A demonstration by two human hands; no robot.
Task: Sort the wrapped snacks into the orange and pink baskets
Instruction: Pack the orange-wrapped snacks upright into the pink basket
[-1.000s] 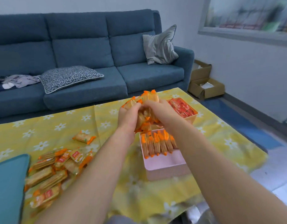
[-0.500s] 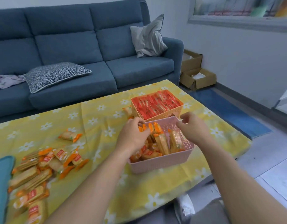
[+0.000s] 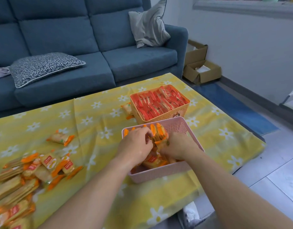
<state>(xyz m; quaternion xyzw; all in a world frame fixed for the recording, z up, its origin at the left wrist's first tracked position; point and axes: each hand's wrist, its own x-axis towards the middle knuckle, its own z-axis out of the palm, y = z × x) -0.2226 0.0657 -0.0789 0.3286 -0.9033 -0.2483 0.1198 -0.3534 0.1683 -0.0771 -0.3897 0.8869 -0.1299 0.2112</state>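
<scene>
We see both hands of the person inside the pink basket (image 3: pixel 159 173), which stands on the near right part of the table with the yellow flowered cloth (image 3: pixel 96 123). The left hand (image 3: pixel 136 146) has its fingers curled, and the fingertips press on the upright snacks (image 3: pixel 159 132) from the left side. The right hand (image 3: pixel 177 147) is curled around the same bundle from the right and from below, so the two hands grip these packs between them. The upright snacks have orange ends and stand in a row near the middle of the basket. More packs lie flat on the basket floor under the hands.

Just behind the pink basket, touching or almost touching it, stands the orange basket (image 3: pixel 180 112). It is full with red wrapped snacks (image 3: pixel 159 103), packed on their edges. One loose pack (image 3: pixel 127 108) lies on the cloth just beside its left wall.

On the left part of the table we see a pile of unsorted snacks (image 3: pixel 27 171), and a single snack (image 3: pixel 60 138) lies apart from it, toward the middle. Behind the table there is a blue sofa (image 3: pixel 76 38) with a grey cushion (image 3: pixel 149 25) and a patterned cushion (image 3: pixel 43 66). Cardboard boxes (image 3: pixel 202 70) stand on the floor at the right.
</scene>
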